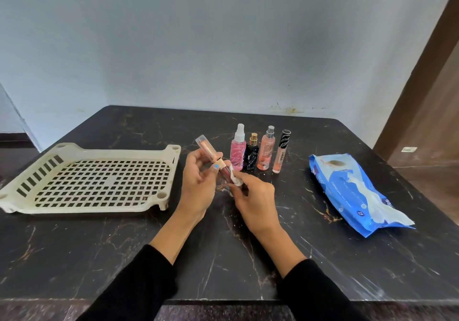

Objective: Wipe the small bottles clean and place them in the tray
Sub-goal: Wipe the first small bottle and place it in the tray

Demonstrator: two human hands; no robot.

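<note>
1. Black sleeves [139, 283] lay nearest, both hands raised over the counter [223, 258].
2. Left hand [198, 186] pinched a slim tube [211, 154], tilted, right of the tray [94, 179].
3. Right hand [253, 196] pressed a white wipe [234, 178] against the tube's lower end.

1. Tube [215, 161]: lower end hidden behind wipe [235, 177] and right hand [253, 200].
2. Wipes pack [357, 194]: label print too small to read.
3. Black bottle [251, 157]: base partly hidden by fingers.
4. Counter [99, 258]: near edge blurred.
</note>
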